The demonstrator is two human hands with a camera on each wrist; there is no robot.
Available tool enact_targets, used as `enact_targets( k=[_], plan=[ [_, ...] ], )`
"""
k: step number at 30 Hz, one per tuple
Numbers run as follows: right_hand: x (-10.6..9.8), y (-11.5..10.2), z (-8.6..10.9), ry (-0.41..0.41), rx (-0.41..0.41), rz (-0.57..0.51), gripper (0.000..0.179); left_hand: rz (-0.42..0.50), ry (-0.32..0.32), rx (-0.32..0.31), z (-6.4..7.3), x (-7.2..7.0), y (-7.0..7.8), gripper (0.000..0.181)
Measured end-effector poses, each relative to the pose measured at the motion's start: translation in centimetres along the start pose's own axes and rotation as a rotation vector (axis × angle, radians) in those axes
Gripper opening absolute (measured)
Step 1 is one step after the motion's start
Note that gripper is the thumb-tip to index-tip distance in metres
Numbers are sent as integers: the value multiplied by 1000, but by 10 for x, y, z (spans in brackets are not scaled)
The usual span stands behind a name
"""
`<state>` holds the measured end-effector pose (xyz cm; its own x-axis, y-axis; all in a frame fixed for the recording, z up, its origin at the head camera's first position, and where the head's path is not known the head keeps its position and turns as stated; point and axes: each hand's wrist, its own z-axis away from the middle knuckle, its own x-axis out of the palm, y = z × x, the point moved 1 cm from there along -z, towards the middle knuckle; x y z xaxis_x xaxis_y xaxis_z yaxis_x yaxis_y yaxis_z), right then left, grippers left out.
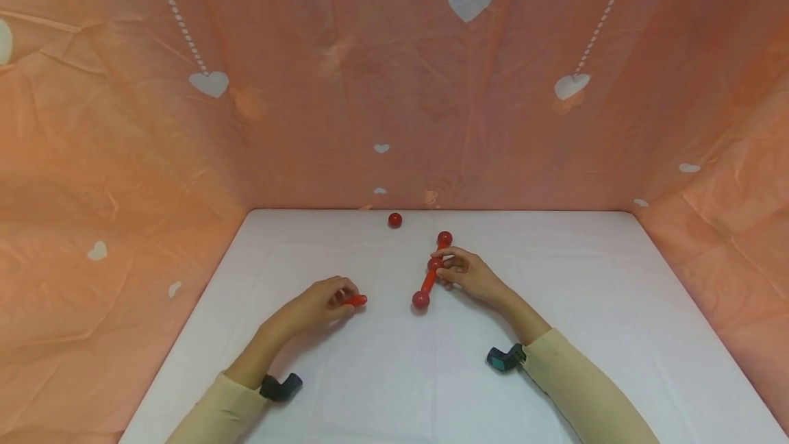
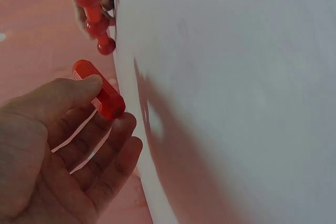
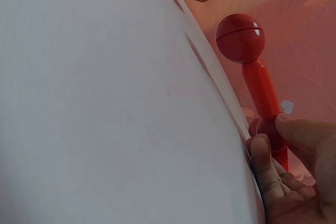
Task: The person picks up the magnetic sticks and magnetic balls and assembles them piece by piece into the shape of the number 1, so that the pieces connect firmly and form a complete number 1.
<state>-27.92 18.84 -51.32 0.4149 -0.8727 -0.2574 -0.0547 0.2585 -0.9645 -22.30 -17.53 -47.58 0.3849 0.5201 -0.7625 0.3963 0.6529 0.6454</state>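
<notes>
In the left wrist view, my left hand (image 2: 63,124) pinches a short red ribbed rod (image 2: 110,103) between thumb and fingers, one end pointing up past the thumb. My right hand (image 1: 474,277) grips a straight chain of red balls and rods by its middle ball (image 1: 435,264). Three balls sit along this chain, joined by two red rods; the near rod (image 3: 261,90) and near end ball (image 3: 240,39) show large in the right wrist view. The far end ball (image 1: 444,238) sticks out beyond the fingers. A gap of bare tabletop separates the loose rod from the chain.
A single red ball (image 1: 395,220) lies near the back edge of the white table (image 1: 382,375). Orange sheets (image 1: 345,88) with white hearts hang behind and at both sides. Each wrist wears a small black camera (image 1: 281,388).
</notes>
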Motion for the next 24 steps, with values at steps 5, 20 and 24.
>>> enact_targets(
  k=[5, 20, 24],
  plan=[
    [-1, 1, -1, -3, -6, -4, 41, 4, -25, -3, -5, 6, 7, 23],
    [0, 0, 1, 0, 2, 2, 41, 11, -63, -18, -14, 21, 25, 28],
    [0, -1, 1, 4, 7, 4, 40, 27, -76, -17, -16, 26, 30, 27]
  ],
)
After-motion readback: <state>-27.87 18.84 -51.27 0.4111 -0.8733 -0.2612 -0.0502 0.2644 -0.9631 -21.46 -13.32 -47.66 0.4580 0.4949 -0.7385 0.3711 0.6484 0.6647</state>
